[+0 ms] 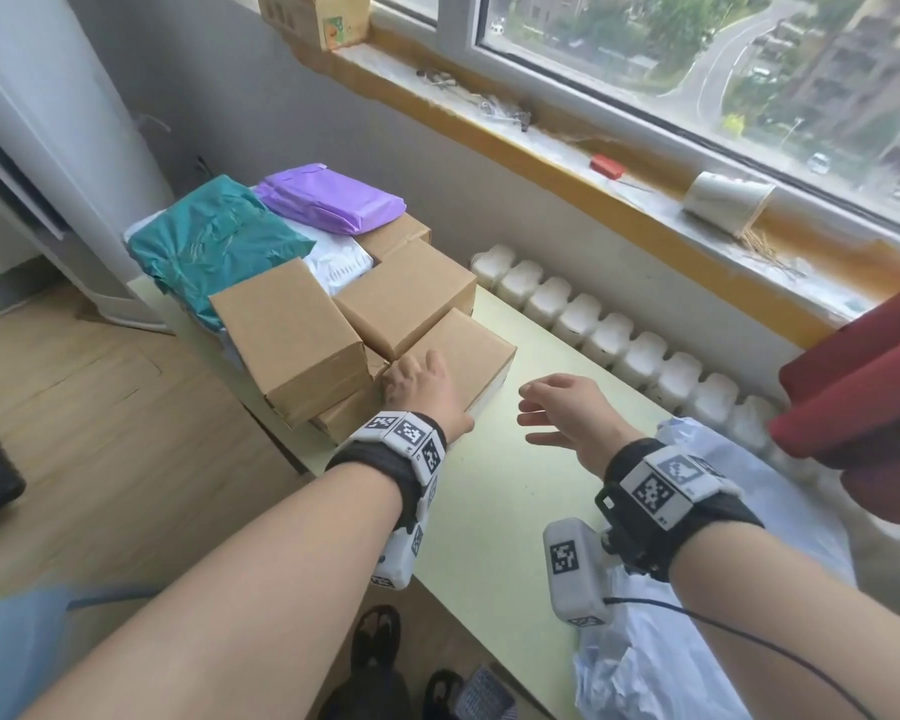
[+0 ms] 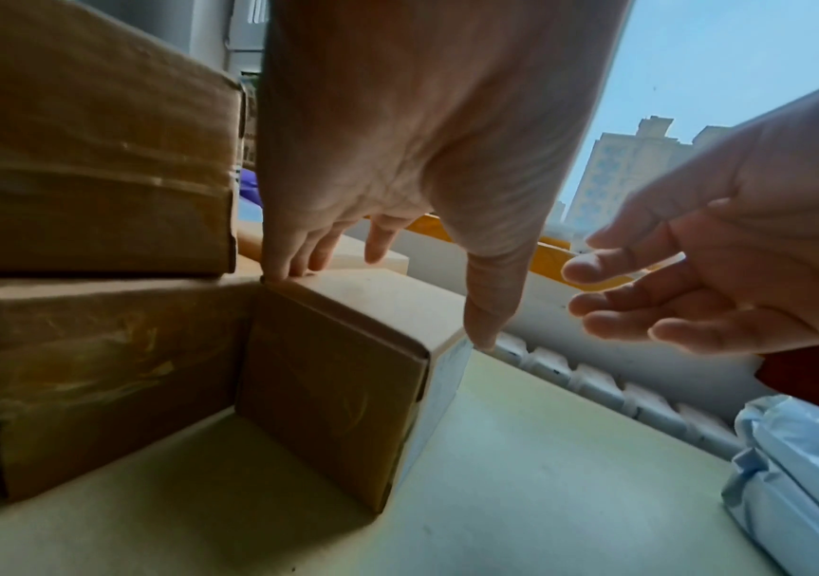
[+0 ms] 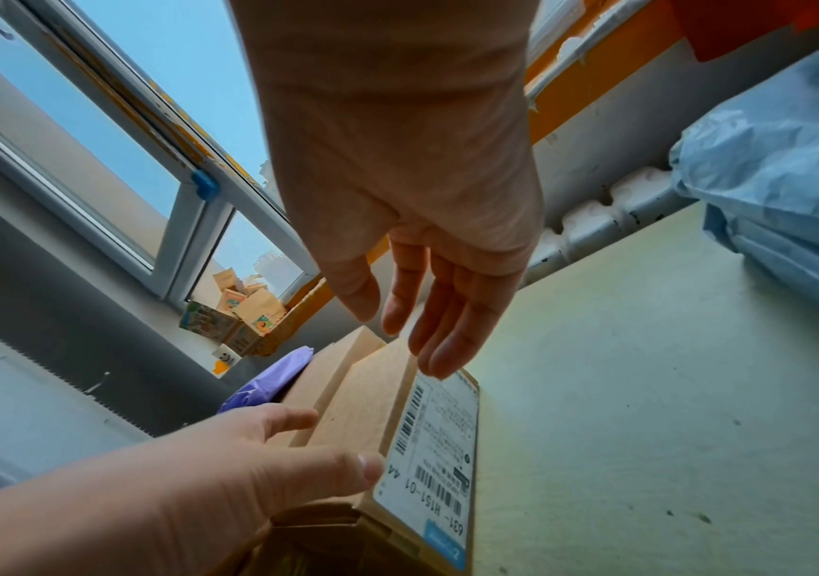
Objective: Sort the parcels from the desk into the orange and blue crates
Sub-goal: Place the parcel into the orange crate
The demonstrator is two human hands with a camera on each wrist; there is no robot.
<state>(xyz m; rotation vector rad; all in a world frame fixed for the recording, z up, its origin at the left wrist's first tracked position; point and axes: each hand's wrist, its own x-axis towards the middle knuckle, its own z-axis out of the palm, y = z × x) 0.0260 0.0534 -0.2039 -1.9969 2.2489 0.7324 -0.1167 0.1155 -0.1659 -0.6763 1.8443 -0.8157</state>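
Several cardboard parcels are piled at the left end of the pale green desk (image 1: 494,511). My left hand (image 1: 417,381) rests with straight fingers on top of the nearest box (image 1: 468,350), thumb hanging by its labelled right side (image 3: 441,448). In the left wrist view the fingertips (image 2: 293,269) touch the box's (image 2: 348,370) far left top edge. My right hand (image 1: 552,413) hovers open just right of that box, holding nothing. A taller box (image 1: 292,330) stands to the left, stacked on another. Teal (image 1: 214,241), purple (image 1: 328,200) and white (image 1: 339,262) mailers lie behind. No crate is visible.
A crumpled pale blue plastic parcel (image 1: 697,641) lies on the desk under my right forearm. A white radiator (image 1: 619,345) runs behind the desk below the windowsill (image 1: 593,148). Dark red objects (image 1: 863,387) jut in at the right. Wooden floor (image 1: 100,433) lies left.
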